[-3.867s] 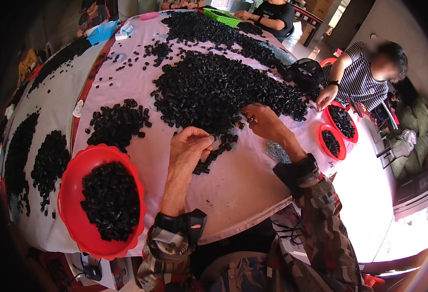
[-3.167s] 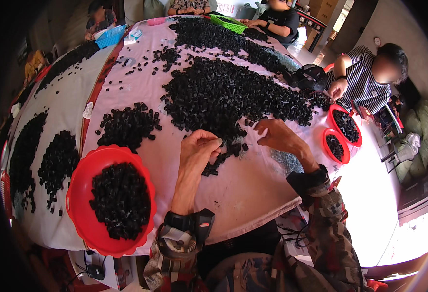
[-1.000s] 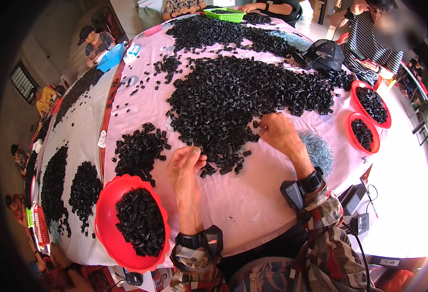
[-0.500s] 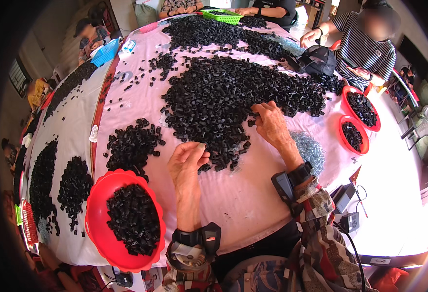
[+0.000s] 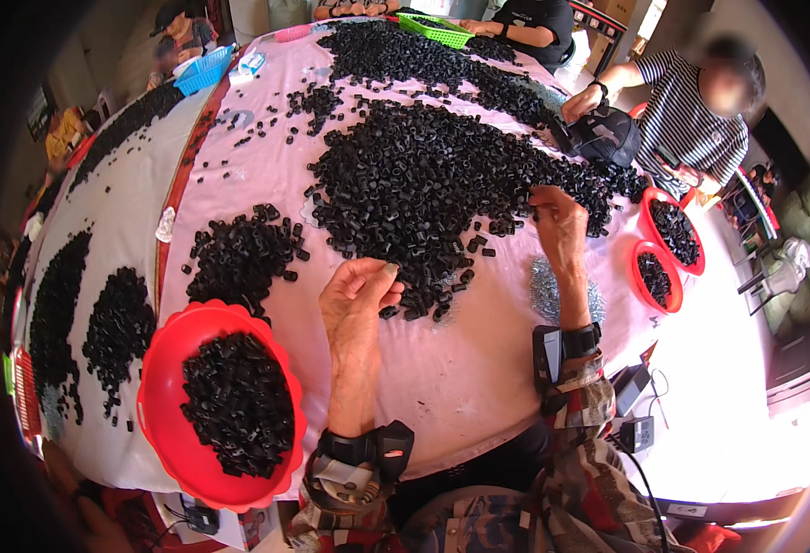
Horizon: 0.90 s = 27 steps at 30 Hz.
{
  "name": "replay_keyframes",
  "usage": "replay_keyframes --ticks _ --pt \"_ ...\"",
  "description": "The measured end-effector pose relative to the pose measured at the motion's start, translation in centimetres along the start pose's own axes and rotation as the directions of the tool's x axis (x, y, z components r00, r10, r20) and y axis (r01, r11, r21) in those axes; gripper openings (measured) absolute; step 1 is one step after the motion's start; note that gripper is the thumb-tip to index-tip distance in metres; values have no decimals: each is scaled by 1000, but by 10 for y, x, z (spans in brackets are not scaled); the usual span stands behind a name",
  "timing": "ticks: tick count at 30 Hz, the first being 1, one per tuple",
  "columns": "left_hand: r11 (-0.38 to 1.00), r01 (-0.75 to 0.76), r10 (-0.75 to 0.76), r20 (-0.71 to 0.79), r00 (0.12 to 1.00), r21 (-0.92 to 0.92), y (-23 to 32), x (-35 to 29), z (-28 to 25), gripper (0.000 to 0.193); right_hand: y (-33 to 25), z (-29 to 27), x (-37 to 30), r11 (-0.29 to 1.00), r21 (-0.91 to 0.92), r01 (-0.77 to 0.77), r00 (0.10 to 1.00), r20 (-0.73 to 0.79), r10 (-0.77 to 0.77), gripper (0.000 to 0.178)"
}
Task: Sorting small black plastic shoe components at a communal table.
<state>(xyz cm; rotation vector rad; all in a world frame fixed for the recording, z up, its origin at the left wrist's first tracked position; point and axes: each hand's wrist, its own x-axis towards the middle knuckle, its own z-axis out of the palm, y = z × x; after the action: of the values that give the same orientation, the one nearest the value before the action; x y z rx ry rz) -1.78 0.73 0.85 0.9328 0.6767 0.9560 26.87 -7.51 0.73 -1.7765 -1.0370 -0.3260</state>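
Observation:
A large heap of small black plastic pieces (image 5: 405,180), short and tube-like, spreads over the pink-covered table (image 5: 478,369) in front of me. At the heap's near edge my left hand (image 5: 357,300) is raised, thumb and forefinger pinched; whatever lies between them is too small to make out. My right hand (image 5: 563,221) reaches to the right edge of the heap, fingers curled down against the black pieces. Its fingertips are partly hidden. Under my right forearm lies a pile of small clear, bluish pieces (image 5: 545,293). A red scalloped bowl (image 5: 160,387) of black pieces stands left of my left forearm.
A smaller black pile (image 5: 243,253) lies beyond the bowl. Two red bowls (image 5: 640,293) stand at the right, near a person in a striped shirt (image 5: 700,124). A black cap (image 5: 608,136) rests by the heap. Green (image 5: 437,32) and blue baskets (image 5: 204,72) stand farther off.
My right hand has moved right along the heap's edge. My left hand stays pinched in nearly the same place. The view has shifted slightly; the person in stripes has lowered an arm toward the cap.

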Motion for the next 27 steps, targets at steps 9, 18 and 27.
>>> replay_keyframes --ticks 9,18,27 --pt "1000 23 -23 4 1000 1 -4 1 -2 11 23 -19 -11 858 -480 -182 938 176 298 23" --pt "999 47 -47 -19 999 5 2 1 -2 10 -16 -7 -12 902 -421 -99 873 398 282 12" --pt "997 64 -65 -20 998 -44 10 -3 3 10 -26 28 -27 971 -210 113 890 456 -5 17"
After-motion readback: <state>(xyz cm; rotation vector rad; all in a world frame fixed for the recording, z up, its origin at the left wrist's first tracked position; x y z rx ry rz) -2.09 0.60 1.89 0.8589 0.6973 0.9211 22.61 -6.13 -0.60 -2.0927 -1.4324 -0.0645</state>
